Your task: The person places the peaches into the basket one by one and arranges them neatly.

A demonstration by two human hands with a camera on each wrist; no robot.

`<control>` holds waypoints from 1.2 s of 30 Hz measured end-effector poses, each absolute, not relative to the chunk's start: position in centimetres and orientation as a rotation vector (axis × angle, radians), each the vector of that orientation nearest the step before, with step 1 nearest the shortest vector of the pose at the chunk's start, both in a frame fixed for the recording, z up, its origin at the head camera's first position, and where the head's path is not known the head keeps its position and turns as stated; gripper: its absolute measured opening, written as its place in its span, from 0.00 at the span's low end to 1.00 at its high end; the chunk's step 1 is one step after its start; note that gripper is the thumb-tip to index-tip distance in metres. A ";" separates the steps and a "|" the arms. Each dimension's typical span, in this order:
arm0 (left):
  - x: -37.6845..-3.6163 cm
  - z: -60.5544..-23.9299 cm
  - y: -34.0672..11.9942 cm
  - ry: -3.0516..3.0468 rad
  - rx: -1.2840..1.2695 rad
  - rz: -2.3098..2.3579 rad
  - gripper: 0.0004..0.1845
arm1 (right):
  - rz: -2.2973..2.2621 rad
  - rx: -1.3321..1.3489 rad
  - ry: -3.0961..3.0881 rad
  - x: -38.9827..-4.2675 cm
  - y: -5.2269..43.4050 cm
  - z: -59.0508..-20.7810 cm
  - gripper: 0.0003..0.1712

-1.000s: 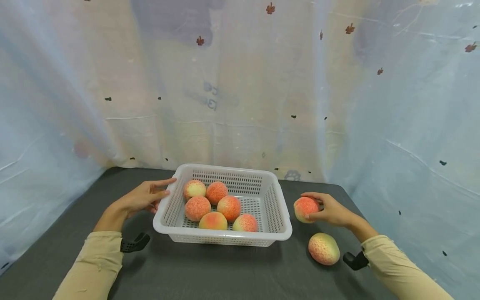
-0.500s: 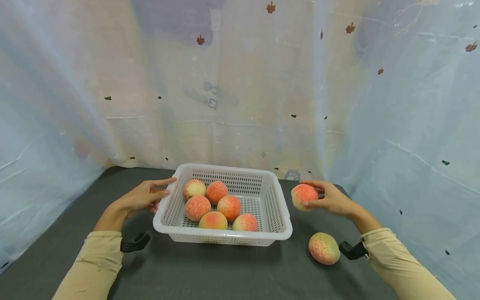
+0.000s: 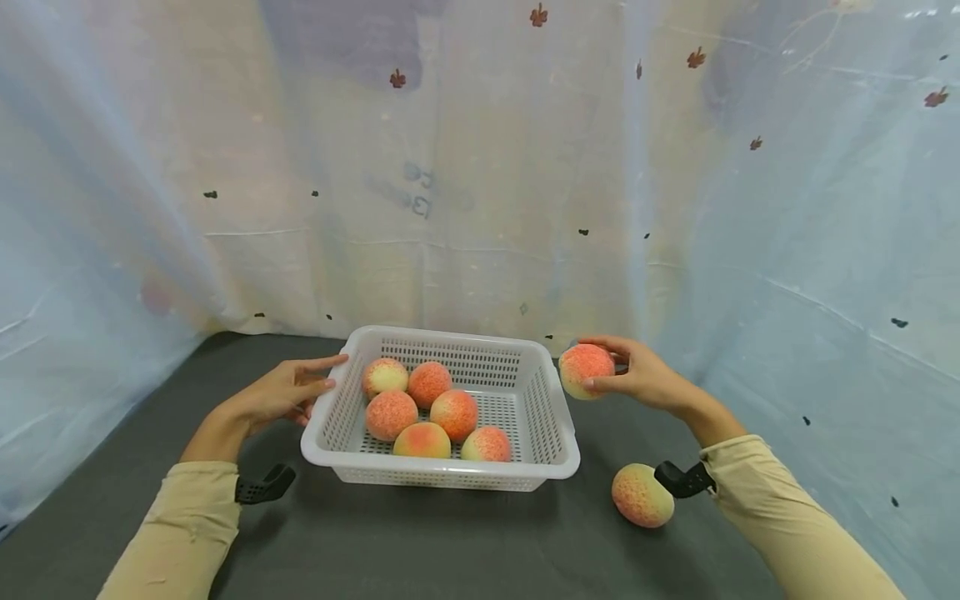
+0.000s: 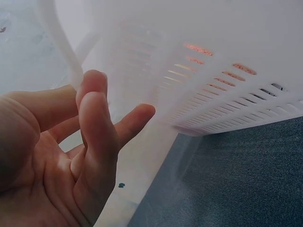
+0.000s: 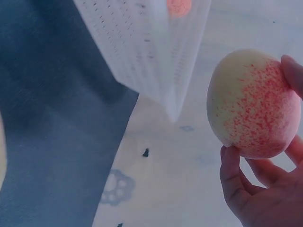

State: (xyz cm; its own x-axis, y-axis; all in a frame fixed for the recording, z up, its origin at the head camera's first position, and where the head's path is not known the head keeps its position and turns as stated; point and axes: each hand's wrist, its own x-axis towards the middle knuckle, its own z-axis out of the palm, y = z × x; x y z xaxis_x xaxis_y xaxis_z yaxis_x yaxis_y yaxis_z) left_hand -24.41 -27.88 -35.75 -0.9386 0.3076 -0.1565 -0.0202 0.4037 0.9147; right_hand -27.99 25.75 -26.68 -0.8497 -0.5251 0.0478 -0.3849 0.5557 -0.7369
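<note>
In the head view, my right hand [image 3: 647, 379] grips a red-and-yellow peach [image 3: 585, 371], held up beside the basket's right rim. The right wrist view shows this peach [image 5: 253, 104] between thumb and fingers. At the other side, my left hand [image 3: 281, 396] touches the left rim of a white slotted plastic basket [image 3: 450, 468], with index finger and thumb extended against it. From the left wrist, the left hand [image 4: 71, 156] appears beside the basket's outer wall [image 4: 222, 101], its fingers loosely bent. Several peaches [image 3: 453, 414] lie inside the basket, mostly on its left and front.
Another yellow-red peach [image 3: 642, 496] lies on the dark table [image 3: 420, 542], below the right forearm. A pale patterned plastic sheet [image 3: 480, 183] hangs behind and along the sides. Black wrist mounts [image 3: 684, 479] sit under both forearms.
My right hand has lifted its peach off the table and carried it up and left, toward the basket. The left hand and basket hold their places, apart from a slight shift of the view.
</note>
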 end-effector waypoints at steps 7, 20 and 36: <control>-24.3 -35.6 -27.9 2.355 0.246 1.555 0.38 | -1.171 -0.838 2.601 -28.4 23.4 -25.7 0.40; -24.3 -35.5 -27.7 2.356 0.238 1.546 0.38 | -1.157 -0.907 2.617 -29.2 19.1 -25.0 0.40; -24.3 -35.4 -27.8 2.343 0.251 1.552 0.38 | -1.205 -0.926 2.537 -30.4 15.1 -25.3 0.40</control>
State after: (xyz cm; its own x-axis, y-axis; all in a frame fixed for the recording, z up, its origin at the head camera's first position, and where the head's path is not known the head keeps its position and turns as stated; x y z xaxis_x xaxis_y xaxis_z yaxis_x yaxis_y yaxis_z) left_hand -24.26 -27.78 -35.41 -0.9336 0.3174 -0.1661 -0.0291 0.3949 0.9183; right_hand -30.41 15.13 -25.33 -0.7889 -0.6070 0.0958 -0.4579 0.4766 -0.7504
